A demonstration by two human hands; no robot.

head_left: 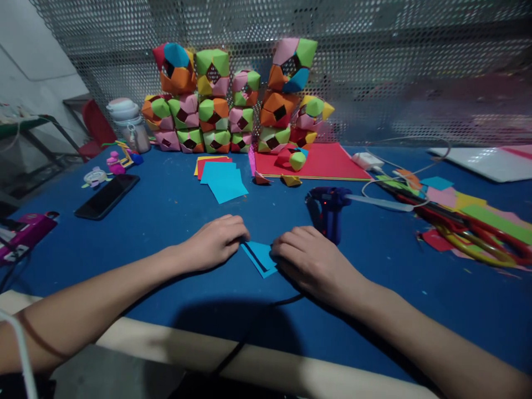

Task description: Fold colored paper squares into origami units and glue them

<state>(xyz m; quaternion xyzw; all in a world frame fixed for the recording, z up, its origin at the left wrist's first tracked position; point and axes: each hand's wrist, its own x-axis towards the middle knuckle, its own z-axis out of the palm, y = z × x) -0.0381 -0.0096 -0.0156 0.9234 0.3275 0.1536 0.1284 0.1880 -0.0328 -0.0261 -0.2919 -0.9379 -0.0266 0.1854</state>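
Observation:
A small blue sheet of paper (261, 257), partly folded over, lies on the table between my hands. Its near corner points toward me, and a dark gap shows along the raised flap. My left hand (216, 239) has its fingers closed at the paper's left corner. On the other side, my right hand (310, 260) rests with curled fingers on the right corner, which it covers. Just beyond my right hand stands a dark blue glue gun (331, 213) with a clear glue stick in its back. More blue square sheets (226, 185) lie farther off.
Stacked folded-paper blocks (214, 113) line the back, before a perforated metal screen (366, 72). Red sheets (316, 160) lie beneath. Scissors (477, 244) and paper scraps (469, 199) are at right. A phone (108, 197) and a lidded bottle (132, 127) are at left.

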